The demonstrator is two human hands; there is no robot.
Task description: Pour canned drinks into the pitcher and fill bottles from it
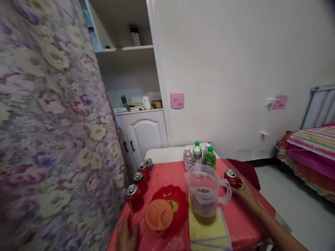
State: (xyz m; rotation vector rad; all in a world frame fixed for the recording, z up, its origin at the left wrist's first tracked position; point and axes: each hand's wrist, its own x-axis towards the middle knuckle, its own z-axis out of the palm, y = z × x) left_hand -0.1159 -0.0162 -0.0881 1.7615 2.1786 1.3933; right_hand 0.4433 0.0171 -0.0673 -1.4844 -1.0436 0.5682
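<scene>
On the right side of the table my right hand (242, 190) is wrapped round a red can (231, 178), just right of the pitcher's handle. My left hand (126, 234) rests at the near left edge with its fingers apart, holding nothing, below a red can (134, 197). A clear plastic pitcher (204, 195) with some brown liquid stands on a yellow cloth (206, 235). Left of it, an orange round container (159, 215) sits on a red scalloped plate (181, 209).
More cans (140, 181) line the table's left edge. Several bottles (210, 159) with green or white caps stand behind the pitcher. A floral curtain (57, 139) hangs at the left, a white cabinet (148, 134) stands behind, and a bed (311, 150) is at the far right.
</scene>
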